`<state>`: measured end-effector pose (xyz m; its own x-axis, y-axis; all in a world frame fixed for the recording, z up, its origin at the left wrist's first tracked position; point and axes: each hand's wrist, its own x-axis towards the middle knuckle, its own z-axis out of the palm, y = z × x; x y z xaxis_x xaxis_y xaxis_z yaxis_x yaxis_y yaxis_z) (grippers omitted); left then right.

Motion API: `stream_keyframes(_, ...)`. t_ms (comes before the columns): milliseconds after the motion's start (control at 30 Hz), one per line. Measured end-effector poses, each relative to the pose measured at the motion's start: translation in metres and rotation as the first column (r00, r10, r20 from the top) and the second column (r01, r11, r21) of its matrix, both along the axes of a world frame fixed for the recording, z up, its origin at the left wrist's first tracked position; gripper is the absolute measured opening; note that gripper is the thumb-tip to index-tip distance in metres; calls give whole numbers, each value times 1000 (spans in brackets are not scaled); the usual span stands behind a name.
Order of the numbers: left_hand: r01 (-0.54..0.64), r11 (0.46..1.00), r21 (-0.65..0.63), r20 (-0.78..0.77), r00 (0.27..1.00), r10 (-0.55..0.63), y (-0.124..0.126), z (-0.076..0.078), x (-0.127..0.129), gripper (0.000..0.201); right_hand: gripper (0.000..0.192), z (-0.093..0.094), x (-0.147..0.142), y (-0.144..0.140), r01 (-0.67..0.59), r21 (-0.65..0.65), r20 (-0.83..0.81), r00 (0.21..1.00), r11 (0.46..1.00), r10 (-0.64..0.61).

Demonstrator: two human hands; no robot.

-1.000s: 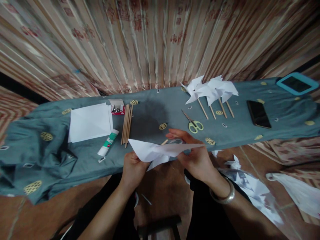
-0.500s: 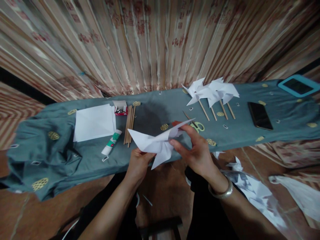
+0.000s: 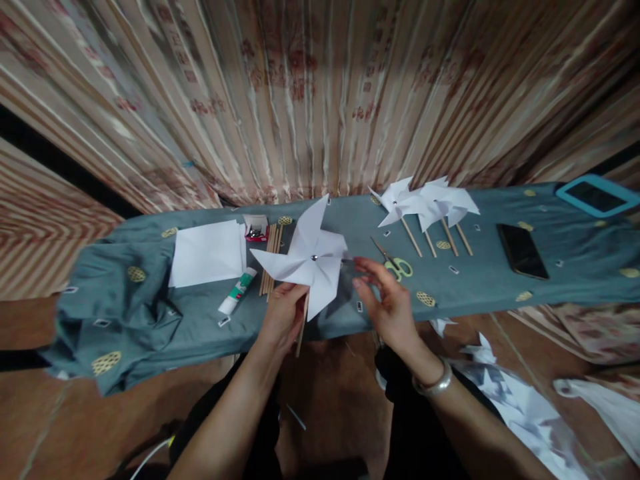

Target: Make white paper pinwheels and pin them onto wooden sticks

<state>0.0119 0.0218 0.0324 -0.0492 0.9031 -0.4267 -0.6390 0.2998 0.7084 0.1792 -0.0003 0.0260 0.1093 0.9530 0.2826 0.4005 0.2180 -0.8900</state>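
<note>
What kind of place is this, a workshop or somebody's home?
Probably a home craft corner, not a workshop. A cloth-covered table stands against a patterned curtain, set with paper sheets, sticks and scissors. The left hand holds a paper pinwheel; finished pinwheels lie beyond.

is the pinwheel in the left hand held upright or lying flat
Upright. The left hand grips the stick, and the pinwheel faces the camera with all blades spread around its centre pin. The right hand is open beside it.

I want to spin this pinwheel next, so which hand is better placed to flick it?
Probably right. The right hand is free and open beside the paper pinwheel; the left hand grips its wooden stick.
</note>
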Motion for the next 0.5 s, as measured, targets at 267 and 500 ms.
stream_keyframes(267,-55,995,87,54,997,50,10,2,-5,28,31,-25,-45,-22,-405,-334,-287,904,851,318)
stream_keyframes(500,-50,993,105,86,995,41,10,3,-6,26,13,-31,-63,-26,-512,-371,-409,839,774,359)
